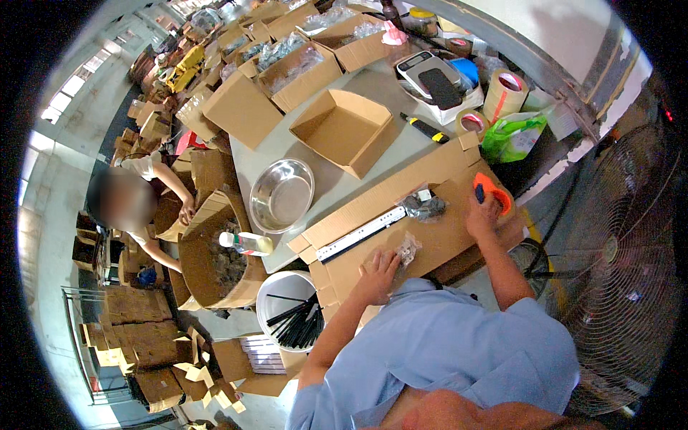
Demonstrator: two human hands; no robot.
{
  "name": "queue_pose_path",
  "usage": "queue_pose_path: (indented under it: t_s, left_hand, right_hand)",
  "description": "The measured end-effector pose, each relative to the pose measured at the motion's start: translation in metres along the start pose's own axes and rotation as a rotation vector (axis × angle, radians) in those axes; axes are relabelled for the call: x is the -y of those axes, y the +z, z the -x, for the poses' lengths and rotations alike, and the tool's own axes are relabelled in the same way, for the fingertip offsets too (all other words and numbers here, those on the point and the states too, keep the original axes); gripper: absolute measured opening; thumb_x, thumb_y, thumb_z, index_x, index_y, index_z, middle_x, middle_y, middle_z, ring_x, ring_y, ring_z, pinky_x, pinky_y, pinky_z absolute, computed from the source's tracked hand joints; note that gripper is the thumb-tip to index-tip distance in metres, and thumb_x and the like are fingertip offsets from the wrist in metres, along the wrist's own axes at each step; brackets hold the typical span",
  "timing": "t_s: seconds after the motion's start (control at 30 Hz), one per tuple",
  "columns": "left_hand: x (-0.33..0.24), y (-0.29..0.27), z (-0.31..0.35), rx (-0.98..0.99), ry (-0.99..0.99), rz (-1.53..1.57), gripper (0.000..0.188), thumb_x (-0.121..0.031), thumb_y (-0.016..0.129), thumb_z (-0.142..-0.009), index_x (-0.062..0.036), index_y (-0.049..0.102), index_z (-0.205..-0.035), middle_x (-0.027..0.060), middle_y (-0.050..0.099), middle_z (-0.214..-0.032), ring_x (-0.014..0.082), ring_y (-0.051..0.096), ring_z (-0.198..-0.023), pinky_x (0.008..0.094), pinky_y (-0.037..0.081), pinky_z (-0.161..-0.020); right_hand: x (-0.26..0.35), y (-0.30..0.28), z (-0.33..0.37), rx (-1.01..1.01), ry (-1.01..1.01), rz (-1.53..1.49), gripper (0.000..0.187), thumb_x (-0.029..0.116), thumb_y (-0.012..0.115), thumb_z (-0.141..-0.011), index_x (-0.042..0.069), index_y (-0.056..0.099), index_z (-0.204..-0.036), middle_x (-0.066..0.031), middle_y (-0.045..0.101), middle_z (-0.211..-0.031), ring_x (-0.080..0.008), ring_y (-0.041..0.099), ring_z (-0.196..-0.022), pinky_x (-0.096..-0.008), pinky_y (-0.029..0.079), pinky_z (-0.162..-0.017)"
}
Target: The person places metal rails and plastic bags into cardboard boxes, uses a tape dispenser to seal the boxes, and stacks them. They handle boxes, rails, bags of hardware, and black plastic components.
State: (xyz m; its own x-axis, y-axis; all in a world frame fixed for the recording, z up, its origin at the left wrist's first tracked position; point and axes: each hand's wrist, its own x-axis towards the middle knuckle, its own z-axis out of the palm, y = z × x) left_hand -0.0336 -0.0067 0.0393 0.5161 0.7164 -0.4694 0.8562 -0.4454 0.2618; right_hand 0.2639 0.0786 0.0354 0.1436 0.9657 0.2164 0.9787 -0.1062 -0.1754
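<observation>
My right hand (482,217) is closed round the dark handle of an orange tape dispenser (497,190) at the right end of a flat cardboard piece (344,290). My left hand (380,276) lies on the same cardboard with its fingers spread, beside a small clear plastic bag of little parts (408,249); whether the fingertips touch the bag, I cannot tell. Beyond it a metal drawer slide (362,233) lies lengthwise on the cardboard. A clear bag of dark parts (424,206) rests by the slide's right end.
Farther back on the grey table (265,136) are a steel bowl (282,195), an open cardboard tray (340,129), a yellow-black utility knife (424,127), a scale (433,79) and tape rolls (505,93). A white bucket (269,294) holds black strips. A co-worker handles a carton (193,251) at left; a fan (613,247) stands right.
</observation>
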Motion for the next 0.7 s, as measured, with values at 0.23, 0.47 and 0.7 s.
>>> queue_pose_path:
  t_s: [0.23, 0.47, 0.7]
  left_hand:
    - [0.001, 0.017, -0.016, -0.145, 0.134, -0.011, 0.091, -0.019, 0.068, -0.070, -0.0162, 0.012, -0.143, 0.0154, 0.013, -0.147, 0.0416, 0.023, -0.130, 0.0581, 0.027, -0.101]
    - [0.056, -0.009, -0.037, -0.120, 0.375, 0.298, 0.080, 0.002, 0.049, -0.061, -0.0100, 0.028, -0.137, 0.0223, 0.044, -0.127, 0.0330, 0.044, -0.118, 0.0364, 0.034, -0.101]
    - [0.050, -0.052, -0.034, -0.004, 0.191, 0.495, 0.066, 0.006, 0.045, -0.062, -0.0081, 0.042, -0.127, 0.0203, 0.052, -0.119, 0.0323, 0.047, -0.114, 0.0364, 0.037, -0.096]
  right_hand:
    - [-0.061, 0.044, -0.027, 0.193, 0.459, -0.560, 0.023, 0.004, 0.055, -0.080, 0.003, 0.055, -0.102, -0.0254, 0.047, -0.112, -0.0387, 0.052, -0.096, -0.0439, 0.042, -0.080]
    - [-0.012, 0.016, -0.107, -0.136, -0.453, -0.569, 0.010, 0.010, 0.057, -0.073, 0.003, 0.062, -0.077, -0.0186, 0.061, -0.086, -0.0349, 0.058, -0.083, -0.0419, 0.045, -0.073]
    - [0.072, 0.045, -0.167, 0.123, -0.556, -0.211, 0.015, -0.001, 0.057, -0.068, 0.009, 0.067, -0.071, -0.0070, 0.060, -0.097, -0.0290, 0.055, -0.095, -0.0411, 0.041, -0.086]
